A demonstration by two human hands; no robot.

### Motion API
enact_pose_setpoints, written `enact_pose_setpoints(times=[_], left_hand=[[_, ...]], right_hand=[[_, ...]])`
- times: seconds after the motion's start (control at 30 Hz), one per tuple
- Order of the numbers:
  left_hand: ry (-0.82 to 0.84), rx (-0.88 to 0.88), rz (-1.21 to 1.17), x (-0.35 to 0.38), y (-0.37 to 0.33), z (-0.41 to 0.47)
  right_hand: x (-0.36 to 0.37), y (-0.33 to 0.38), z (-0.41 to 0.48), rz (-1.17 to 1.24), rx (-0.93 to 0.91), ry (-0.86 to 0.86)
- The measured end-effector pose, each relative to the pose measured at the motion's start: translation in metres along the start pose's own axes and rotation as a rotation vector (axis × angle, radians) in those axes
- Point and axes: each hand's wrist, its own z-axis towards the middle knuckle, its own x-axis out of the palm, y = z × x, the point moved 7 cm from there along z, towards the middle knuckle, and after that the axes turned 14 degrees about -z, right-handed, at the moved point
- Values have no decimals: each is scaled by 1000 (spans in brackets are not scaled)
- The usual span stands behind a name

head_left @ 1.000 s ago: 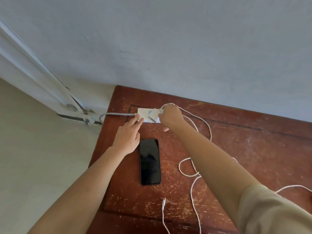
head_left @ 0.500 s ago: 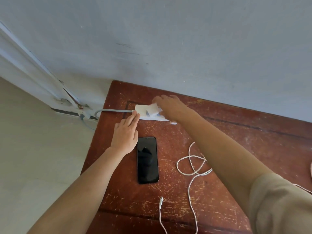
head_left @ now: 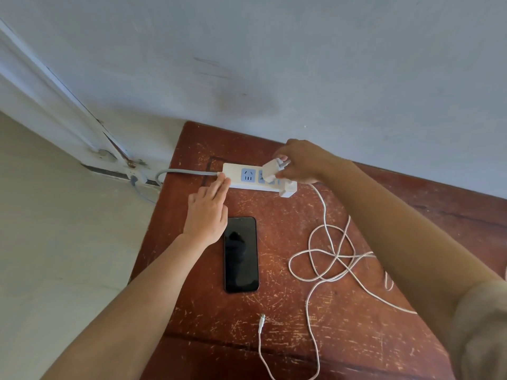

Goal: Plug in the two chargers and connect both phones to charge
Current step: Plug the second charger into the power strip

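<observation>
Near the table's point(head_left: 356, 338) back edge, the right hand point(head_left: 301, 163) is now gripping a second charger point(head_left: 271, 170), tilting it over the power strip point(head_left: 233, 175). The left hand point(head_left: 208, 212), fingers flat and empty, is still steadying the strip. One charger point(head_left: 288, 187) is already plugged in; the phone point(head_left: 241, 255) is lying unconnected mid-table.

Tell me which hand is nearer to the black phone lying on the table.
Left. The left hand lies just above the black phone, its heel overlapping the phone's top-left corner, fingertips on the power strip. The right hand is farther back, holding a white charger over the strip.
</observation>
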Motion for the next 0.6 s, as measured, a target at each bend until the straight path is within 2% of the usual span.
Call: enact_pose_setpoints(times=[0.4,0.6], left_hand=[[8,-4,-2,0,-3,0],[-2,-6,-14,0,-1,-1]], right_hand=[[0,20,-5,-162,64,-30],[-3,41,-5,-225,-12,-91]])
